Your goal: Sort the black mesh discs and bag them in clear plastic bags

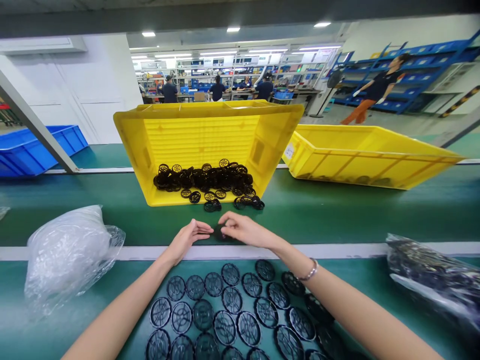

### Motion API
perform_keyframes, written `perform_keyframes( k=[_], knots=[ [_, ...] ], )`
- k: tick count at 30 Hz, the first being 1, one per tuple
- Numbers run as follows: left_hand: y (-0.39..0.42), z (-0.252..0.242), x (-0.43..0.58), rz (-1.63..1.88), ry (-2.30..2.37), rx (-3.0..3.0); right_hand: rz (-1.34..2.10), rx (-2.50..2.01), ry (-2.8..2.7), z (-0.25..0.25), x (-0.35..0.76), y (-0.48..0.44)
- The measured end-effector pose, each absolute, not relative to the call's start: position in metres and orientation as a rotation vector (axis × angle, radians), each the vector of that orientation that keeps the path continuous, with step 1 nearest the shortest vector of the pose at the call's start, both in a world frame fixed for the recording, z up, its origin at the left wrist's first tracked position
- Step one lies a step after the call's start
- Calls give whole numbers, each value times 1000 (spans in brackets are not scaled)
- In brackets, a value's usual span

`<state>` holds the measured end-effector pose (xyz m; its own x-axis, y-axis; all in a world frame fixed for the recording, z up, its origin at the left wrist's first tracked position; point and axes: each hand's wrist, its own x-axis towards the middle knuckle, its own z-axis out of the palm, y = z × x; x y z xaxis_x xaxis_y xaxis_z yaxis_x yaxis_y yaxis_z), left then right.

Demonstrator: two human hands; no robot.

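Observation:
Just in front of the tipped yellow bin, my right hand (245, 230) pinches a small black spoked ring (219, 232), its fingers bent over it. My left hand (192, 234) lies beside the ring with fingers stretched out, their tips at its left edge; whether they touch it I cannot tell. Nearer me, several larger black spoked discs (225, 327) are laid out in rough rows on the green surface, some partly hidden under my right forearm. The yellow bin (202, 132) faces me with a heap of small black spoked rings (210, 179), a few spilled past its front edge.
A second yellow bin (375, 155) stands at the right with a few dark parts in it. Clear plastic bags lie left (69, 250) and right (431, 280). A blue bin (45, 147) is at the far left. Several people work at benches behind; one person (378, 90) walks at right.

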<state>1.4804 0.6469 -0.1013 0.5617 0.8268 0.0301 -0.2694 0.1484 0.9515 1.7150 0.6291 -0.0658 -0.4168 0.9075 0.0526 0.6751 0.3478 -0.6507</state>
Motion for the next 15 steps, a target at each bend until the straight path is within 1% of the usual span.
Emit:
perform_keyframes(
  k=[2,3,5,10,11,15],
  knots=[
    [647,-101,1481,872,593,1113,1123,-1203,-2171,-67,1704,616],
    [648,-101,1480,874,597,1105,1181,-1158,-2177,-68,1698,611],
    [647,-101,1480,867,601,1101,1149,-1112,-2219,-70,1687,604],
    [648,-100,1480,862,579,1076,955,-1018,-2367,-69,1682,612],
    [648,-100,1480,866,575,1069,856,-1074,-2352,-70,1684,619],
    [650,-101,1480,916,582,1025,255,-1463,-2089,-78,1695,655]
  ],
)
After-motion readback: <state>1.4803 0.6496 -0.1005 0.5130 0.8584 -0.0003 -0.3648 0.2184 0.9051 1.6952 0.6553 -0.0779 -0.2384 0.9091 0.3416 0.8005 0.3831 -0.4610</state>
